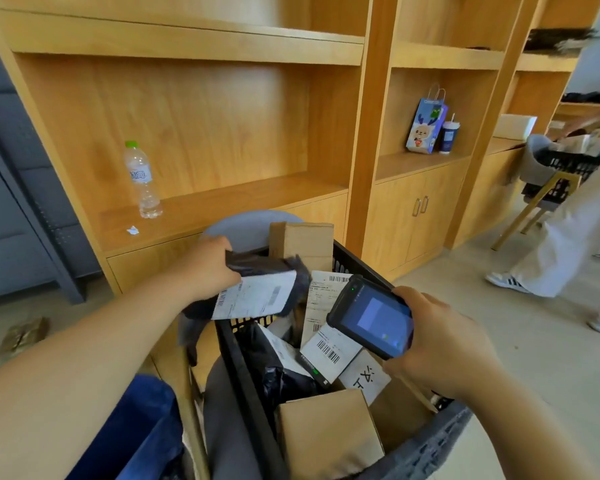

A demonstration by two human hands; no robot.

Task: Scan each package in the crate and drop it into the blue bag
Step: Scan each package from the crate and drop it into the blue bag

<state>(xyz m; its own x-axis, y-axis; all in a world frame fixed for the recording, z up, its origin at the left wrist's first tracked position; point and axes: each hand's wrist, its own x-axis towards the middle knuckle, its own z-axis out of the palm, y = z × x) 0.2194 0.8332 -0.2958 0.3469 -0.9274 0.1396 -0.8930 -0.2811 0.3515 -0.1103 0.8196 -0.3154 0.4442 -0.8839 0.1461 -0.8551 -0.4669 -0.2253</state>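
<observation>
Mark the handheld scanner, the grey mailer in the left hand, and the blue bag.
handheld scanner (374, 315), head view, on its screen.
grey mailer (257, 296), head view, on its white shipping label.
blue bag (132, 431), head view, on its fabric side.
</observation>
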